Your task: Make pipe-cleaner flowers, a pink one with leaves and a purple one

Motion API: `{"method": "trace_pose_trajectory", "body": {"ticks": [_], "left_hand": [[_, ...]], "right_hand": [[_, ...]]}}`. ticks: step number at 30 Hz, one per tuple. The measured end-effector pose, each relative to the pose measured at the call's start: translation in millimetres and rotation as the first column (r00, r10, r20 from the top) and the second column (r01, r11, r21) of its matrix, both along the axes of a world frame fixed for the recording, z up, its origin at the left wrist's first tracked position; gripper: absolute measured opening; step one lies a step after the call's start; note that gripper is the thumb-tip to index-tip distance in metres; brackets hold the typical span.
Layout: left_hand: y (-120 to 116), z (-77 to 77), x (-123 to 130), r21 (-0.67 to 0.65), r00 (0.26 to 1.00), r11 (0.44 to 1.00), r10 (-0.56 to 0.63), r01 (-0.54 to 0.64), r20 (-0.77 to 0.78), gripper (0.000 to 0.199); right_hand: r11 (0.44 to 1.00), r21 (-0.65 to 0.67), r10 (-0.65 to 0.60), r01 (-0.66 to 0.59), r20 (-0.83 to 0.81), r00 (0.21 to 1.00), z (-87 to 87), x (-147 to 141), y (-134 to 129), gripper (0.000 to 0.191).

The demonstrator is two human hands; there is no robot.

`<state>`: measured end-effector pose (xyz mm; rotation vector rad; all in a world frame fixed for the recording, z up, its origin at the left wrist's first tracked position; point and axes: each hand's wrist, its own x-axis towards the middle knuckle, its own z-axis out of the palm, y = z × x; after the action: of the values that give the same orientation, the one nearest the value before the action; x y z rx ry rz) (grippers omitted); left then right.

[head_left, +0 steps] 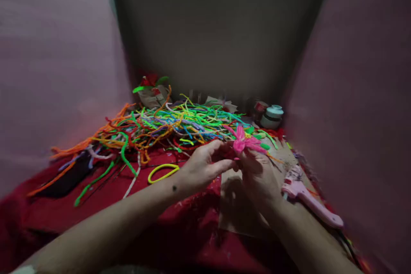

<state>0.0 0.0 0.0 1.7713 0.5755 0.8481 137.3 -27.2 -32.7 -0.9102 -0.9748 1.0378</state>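
A pink flower of bent fuzzy stems [240, 141] is held up between both hands, right of the centre. My left hand [210, 160] reaches it from the left, thumb and fingers closed around its near left side. From below, my right hand [258, 173] pinches the flower's base; some of its fingertips are hidden behind the petals. A piece of brown cardboard [231, 205] lies on the red cloth [189, 218] beneath the hands.
A large tangle of coloured fuzzy stems [180, 122] covers the back. A yellow loop [163, 174] lies left of my left hand. At the right rests a pink glue gun [310, 199]. Behind stand a pale blue-lidded jar [272, 116] and a wrapped bundle [154, 95].
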Motion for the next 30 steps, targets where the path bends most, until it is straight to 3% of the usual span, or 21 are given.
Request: {"method": "trace_pose_trajectory", "body": {"ticks": [4,8,10,11,12,13,14,16,19,21,23,27,30], "left_hand": [[0,-19.7,3,0.325,0.957,0.920,0.269,-0.220,-0.112,0.003],[-2,-15.2,-5,0.516,0.923,0.805,0.378,-0.292,-0.068,0.009],[-4,-5.5,-13,0.450,0.902,0.807,0.432,-0.383,-0.007,0.014],[-6,-0.6,-17,0.330,0.901,0.851,0.433,-0.409,-0.002,0.020],[-7,3.6,-19,0.145,0.935,0.929,0.351,-0.341,-0.053,0.025],[-8,6.7,-21,-0.042,0.971,0.972,0.226,-0.229,-0.077,0.027],[-10,8.6,-21,-0.205,0.992,0.971,0.112,-0.122,-0.060,0.028],[-13,9.2,-18,-0.445,0.998,0.894,-0.047,0.055,0.030,0.032],[-20,6.8,-7,-0.622,0.987,0.772,-0.039,0.129,0.156,0.031],[-24,5.8,0,-0.655,0.983,0.747,0.010,0.115,0.185,0.027],[-27,6.1,4,-0.627,0.979,0.775,0.060,0.078,0.196,0.021],[-25,7.7,8,-0.440,0.968,0.897,0.135,-0.030,0.210,0.019],[-21,8.0,11,-0.354,0.969,0.933,0.148,-0.071,0.198,0.019]], "right_hand": [[0.999,-0.054,0.001,-0.002,-0.003,1.000,-1.3,-4,-2,0.027],[0.993,-0.054,-0.104,0.107,0.055,0.993,4.1,-6,-4,0.026],[0.980,-0.006,-0.198,0.200,0.120,0.973,8.0,-6,-5,0.026],[0.970,0.034,-0.241,0.239,0.133,0.961,9.0,-5,-5,0.024],[0.959,0.080,-0.279,0.270,0.140,0.950,8.8,-4,-4,0.022],[0.947,0.129,-0.312,0.294,0.145,0.939,7.3,-3,-4,0.019],[0.933,0.178,-0.340,0.312,0.163,0.926,4.7,-2,-3,0.018],[0.900,0.298,-0.394,0.318,0.243,0.887,-2.5,-1,-2,0.013],[0.831,0.479,-0.475,0.282,0.348,0.808,-11.5,2,-2,0.007],[0.797,0.540,-0.514,0.271,0.371,0.773,-13.5,2,-2,0.009],[0.794,0.542,-0.520,0.276,0.369,0.770,-13.3,2,-2,0.010],[0.880,0.387,-0.401,0.276,0.295,0.867,-11.5,-1,-2,0.011],[0.932,0.256,-0.310,0.256,0.200,0.930,-10.8,-3,-2,0.016]]}}
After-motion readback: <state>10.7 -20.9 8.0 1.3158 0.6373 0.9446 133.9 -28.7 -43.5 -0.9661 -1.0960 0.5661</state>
